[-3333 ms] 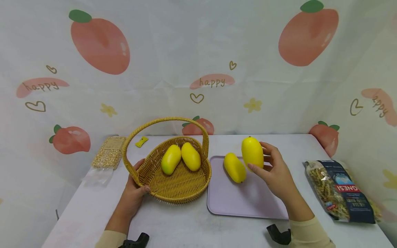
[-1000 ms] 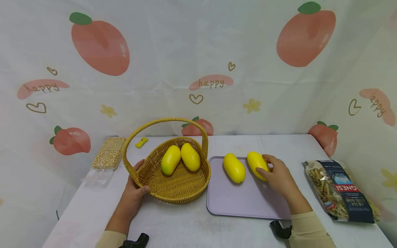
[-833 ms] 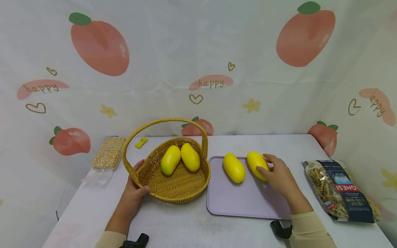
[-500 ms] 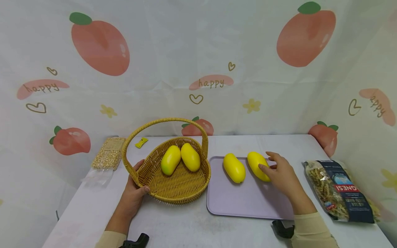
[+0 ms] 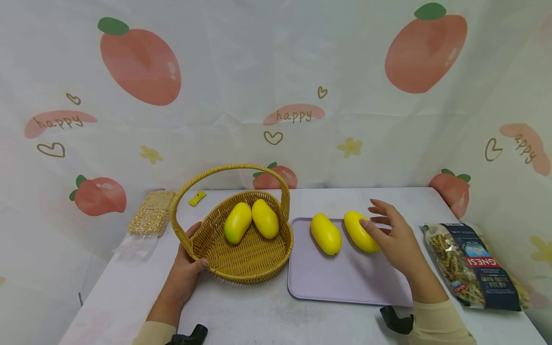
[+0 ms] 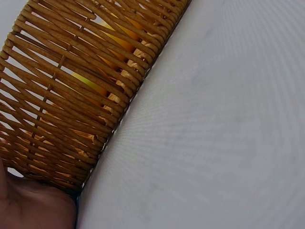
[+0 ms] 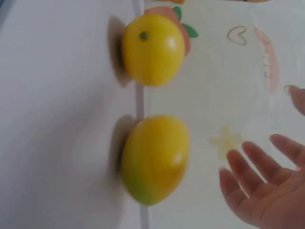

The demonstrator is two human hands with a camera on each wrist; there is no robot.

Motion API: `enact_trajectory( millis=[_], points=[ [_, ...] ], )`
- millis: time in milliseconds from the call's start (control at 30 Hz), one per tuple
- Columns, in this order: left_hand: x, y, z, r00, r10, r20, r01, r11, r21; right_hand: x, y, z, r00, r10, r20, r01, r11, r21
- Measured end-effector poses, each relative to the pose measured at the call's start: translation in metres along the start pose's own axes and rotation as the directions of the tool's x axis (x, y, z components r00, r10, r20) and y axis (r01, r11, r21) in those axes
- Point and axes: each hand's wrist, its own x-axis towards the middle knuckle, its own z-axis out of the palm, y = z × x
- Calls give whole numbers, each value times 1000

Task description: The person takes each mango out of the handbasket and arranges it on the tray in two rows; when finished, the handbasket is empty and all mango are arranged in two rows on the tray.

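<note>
My left hand (image 5: 186, 268) grips the left side of a woven wicker basket (image 5: 241, 261), thumb over the rim. Two yellow mangoes (image 5: 238, 223) lie inside it against the far wall, one with a greenish end. On the lilac tray (image 5: 336, 282) sit two more mangoes: a left mango (image 5: 326, 234) and a right mango (image 5: 359, 231). Beside the right one is my right hand (image 5: 398, 239), its fingers spread and relaxed, holding nothing. In the right wrist view a gap separates those fingers from the nearer mango (image 7: 155, 160). The left wrist view shows the basket's woven side (image 6: 71, 86) close up.
A bag of pasta (image 5: 474, 268) lies right of the tray. At the back left are a bag of pale kernels (image 5: 153, 211) and a small yellow packet (image 5: 197, 198). A printed curtain (image 5: 233, 86) hangs behind the white table (image 5: 241, 316).
My right hand lowered a mango onto the tray, released it, then lifted away to the right with opening fingers. The left hand and basket have stayed put.
</note>
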Motion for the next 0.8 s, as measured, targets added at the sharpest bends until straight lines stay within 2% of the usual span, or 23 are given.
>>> enact_trajectory(
  millis=[200,300,367,467,600,700,800],
  points=[
    [1,-1,0,1000,-5,-1,5,1000,1,-6,-13,2,998,-69,-5,69,992,106],
    [1,-1,-1,1000,-2,0,2,1000,-5,-10,-21,2,992,-123,-1,121,970,212],
    [2,-2,-1,1000,-2,0,2,1000,-10,-12,-26,4,987,-160,-1,153,942,300],
    [2,-2,-1,1000,-2,1,2,1000,-14,-14,-31,6,978,-207,7,184,883,432],
    [2,-2,-1,1000,-6,1,6,1000,-14,-16,-36,9,955,-290,55,199,769,608],
    [2,-2,-2,1000,-8,-1,8,1000,-15,-16,-38,12,922,-372,110,187,674,715],
    [1,-3,-2,1000,-11,-4,11,1000,-16,-16,-39,17,874,-461,153,176,595,785]
  ],
)
